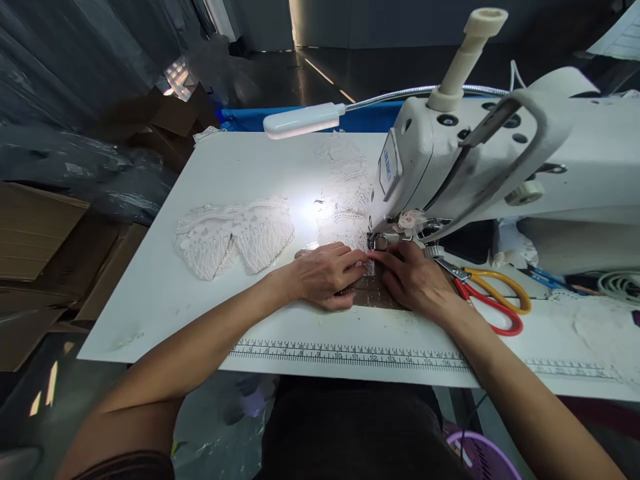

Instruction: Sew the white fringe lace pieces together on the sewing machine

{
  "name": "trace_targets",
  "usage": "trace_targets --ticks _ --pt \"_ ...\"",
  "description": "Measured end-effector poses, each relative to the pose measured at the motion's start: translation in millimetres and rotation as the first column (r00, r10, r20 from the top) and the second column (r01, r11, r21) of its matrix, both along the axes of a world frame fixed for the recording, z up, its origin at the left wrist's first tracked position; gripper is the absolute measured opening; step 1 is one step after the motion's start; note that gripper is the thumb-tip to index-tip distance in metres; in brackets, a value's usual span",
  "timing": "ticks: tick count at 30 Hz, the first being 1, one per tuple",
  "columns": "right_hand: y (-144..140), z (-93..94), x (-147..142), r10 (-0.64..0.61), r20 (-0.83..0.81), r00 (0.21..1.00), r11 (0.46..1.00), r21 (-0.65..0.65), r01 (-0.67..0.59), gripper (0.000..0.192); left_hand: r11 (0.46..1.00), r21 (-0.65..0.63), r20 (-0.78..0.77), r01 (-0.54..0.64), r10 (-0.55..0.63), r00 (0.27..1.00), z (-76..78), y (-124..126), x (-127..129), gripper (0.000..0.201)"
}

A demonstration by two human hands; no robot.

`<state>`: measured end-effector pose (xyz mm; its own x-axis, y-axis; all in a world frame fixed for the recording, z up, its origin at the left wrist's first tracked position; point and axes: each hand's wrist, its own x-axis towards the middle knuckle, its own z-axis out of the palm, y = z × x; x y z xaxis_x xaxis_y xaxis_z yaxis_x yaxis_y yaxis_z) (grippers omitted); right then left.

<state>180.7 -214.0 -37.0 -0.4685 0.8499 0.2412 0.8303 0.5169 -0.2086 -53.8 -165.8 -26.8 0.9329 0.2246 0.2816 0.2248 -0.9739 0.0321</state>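
White lace strip (345,200) under one sewing machine (500,160), left hand (325,275) and right hand (415,280) pressed flat on it, fingertips meeting, two lace pieces (235,237) near table (165,293) left edge, one pair of scissors (493,293), dim room.

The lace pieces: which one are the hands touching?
The lace under the needle, with both hands pressing on it; the folded lace pile lies apart, left.

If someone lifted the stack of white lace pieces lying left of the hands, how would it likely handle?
The lace pieces look thin and openwork, so probably floppy and very light. They lie loosely overlapped on the table, so a push would likely slide or bunch them. Nothing suggests rolling.
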Motion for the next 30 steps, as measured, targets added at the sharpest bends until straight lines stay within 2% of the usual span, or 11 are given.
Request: trace_targets --ticks 6,17,24,30 --pt "-5.2 1.1 0.4 0.062 -0.079 0.995 0.998 0.021 -0.061 0.039 0.998 -0.037 -0.004 -0.055 0.054 0.999 -0.9 -1.1 3.6 0.039" --pt "-6.7 3.7 -2.9 0.044 -0.057 0.997 0.999 0.018 -0.043 0.04 0.983 -0.135 0.021 -0.121 0.125 0.992 1.1 3.7 2.9 0.041" --pt "-6.3 5.5 -9.1 -0.065 0.035 0.997 0.998 0.008 0.064 0.041 0.97 -0.175 0.041 -0.167 0.177 0.983 -0.5 8.1 3.8 0.042" --pt "-9.0 3.2 1.3 -0.034 -0.121 0.992 0.996 -0.08 0.024 0.04 0.967 -0.179 0.039 -0.182 0.192 0.981 -2.1 9.9 4.6 0.049"
